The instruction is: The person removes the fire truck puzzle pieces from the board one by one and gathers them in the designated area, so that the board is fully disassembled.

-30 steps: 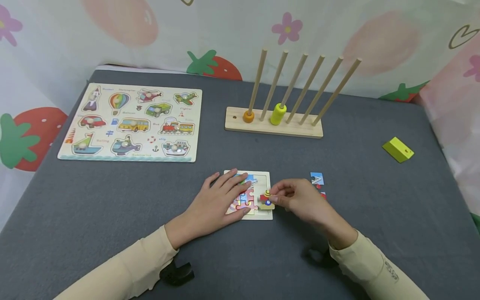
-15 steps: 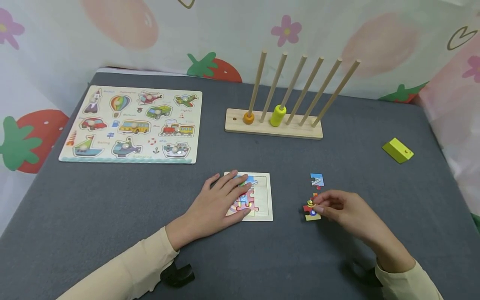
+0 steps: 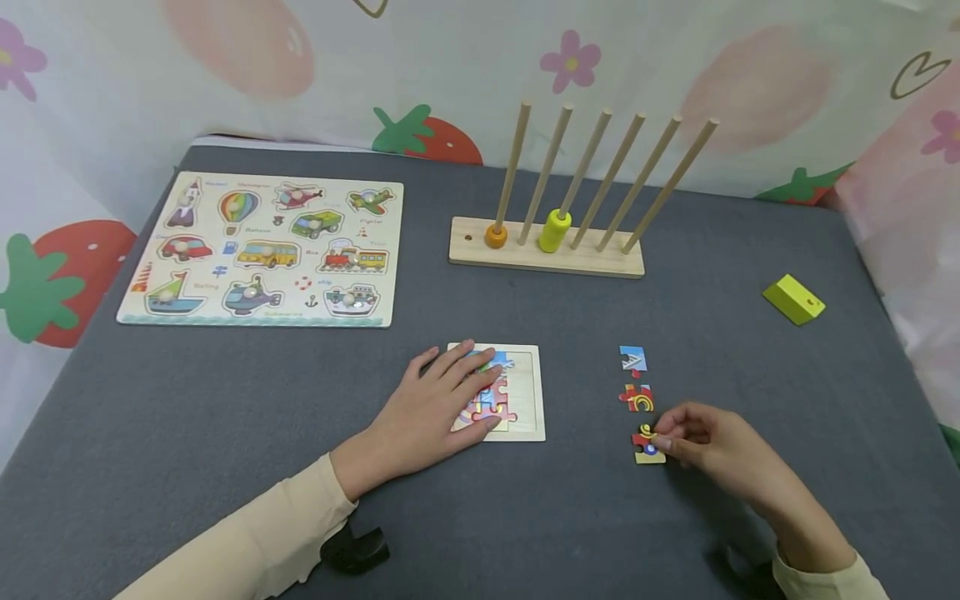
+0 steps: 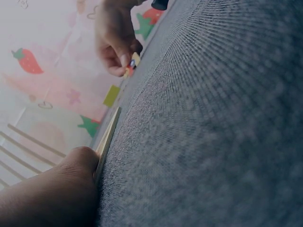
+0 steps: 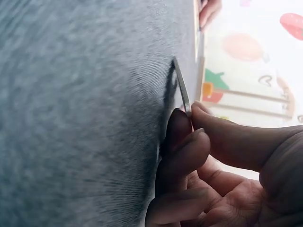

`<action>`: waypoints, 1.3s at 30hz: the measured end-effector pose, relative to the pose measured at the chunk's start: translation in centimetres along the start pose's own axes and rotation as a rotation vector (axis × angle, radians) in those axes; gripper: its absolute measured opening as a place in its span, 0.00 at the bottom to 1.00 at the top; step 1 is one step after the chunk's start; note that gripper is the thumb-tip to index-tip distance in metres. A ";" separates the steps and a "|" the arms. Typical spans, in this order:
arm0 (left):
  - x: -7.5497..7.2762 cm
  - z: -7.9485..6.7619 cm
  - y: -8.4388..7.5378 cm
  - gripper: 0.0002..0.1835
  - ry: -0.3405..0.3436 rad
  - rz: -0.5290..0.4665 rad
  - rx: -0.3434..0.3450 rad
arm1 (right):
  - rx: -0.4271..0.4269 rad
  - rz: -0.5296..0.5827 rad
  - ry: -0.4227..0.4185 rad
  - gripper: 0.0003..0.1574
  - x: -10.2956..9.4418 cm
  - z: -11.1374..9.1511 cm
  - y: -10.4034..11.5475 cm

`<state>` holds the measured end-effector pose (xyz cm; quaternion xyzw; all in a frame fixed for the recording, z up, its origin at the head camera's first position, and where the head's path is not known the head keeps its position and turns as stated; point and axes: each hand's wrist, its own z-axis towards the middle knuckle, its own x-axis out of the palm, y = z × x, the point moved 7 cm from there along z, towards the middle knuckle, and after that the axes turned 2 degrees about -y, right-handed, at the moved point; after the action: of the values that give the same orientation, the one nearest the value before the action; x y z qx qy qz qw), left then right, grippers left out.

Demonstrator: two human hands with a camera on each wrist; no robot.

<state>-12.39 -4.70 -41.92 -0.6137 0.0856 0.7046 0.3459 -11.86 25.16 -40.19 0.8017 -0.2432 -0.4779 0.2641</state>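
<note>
My left hand (image 3: pixel 431 408) lies with fingers spread over the left part of a small jigsaw puzzle board (image 3: pixel 531 408), covering some of its fitted pieces. The board's right side shows bare wood inside a raised frame. Between thumb and fingers my right hand (image 3: pixel 712 437) pinches a red and yellow puzzle piece (image 3: pixel 647 448), low over the cloth to the right of the board. In the right wrist view the puzzle piece (image 5: pixel 182 90) appears edge-on, one edge at the cloth and tilted. Two loose pieces lie just beyond it: a blue one (image 3: pixel 633 358) and a red one with a yellow arc (image 3: pixel 638 399).
A vehicle peg puzzle (image 3: pixel 300 200) lies at the back left. Behind the small board stands a wooden peg rack (image 3: pixel 600 262) with tall rods, an orange bead (image 3: pixel 496 237) and yellow-green beads (image 3: pixel 554 232). At the right is a yellow-green block (image 3: pixel 795 300).
My right hand has carried the pinched puzzle piece from the board's right edge rightward and nearer to me, uncovering the red loose piece. My left hand has stayed on the board.
</note>
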 end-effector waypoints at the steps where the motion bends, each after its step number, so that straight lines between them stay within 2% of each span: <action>1: 0.0 0.0 0.0 0.31 -0.001 0.001 0.000 | -0.003 -0.003 -0.001 0.15 0.0 0.0 0.0; 10: 0.2 0.0 0.2 0.31 0.004 -0.001 -0.007 | 0.004 -0.104 -0.034 0.15 0.1 0.3 0.5; 16: 0.1 0.1 0.3 0.31 0.000 0.002 -0.003 | 0.016 -0.187 -0.055 0.10 0.1 0.3 0.9; 27: 0.0 0.1 0.2 0.31 -0.005 -0.004 0.002 | -0.012 -0.255 -0.062 0.09 0.0 0.3 1.4; 30: -0.1 0.1 0.2 0.31 -0.007 -0.007 0.001 | -0.063 -0.322 -0.108 0.08 -0.5 0.3 2.8; 34: -0.1 0.0 0.2 0.31 -0.012 -0.018 0.001 | -0.157 -0.396 -0.192 0.09 -1.3 0.6 6.3; 36: 0.0 0.0 0.2 0.30 -0.011 -0.025 0.002 | -0.191 -0.405 -0.203 0.09 -1.2 1.0 8.1; 39: 0.0 0.0 0.1 0.29 -0.016 -0.034 0.006 | -0.232 -0.411 -0.175 0.09 0.0 2.0 10.3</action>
<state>-12.47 -4.72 -41.97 -0.6083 0.0744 0.7032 0.3604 -15.11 17.15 -34.24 0.7542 -0.0402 -0.6138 0.2296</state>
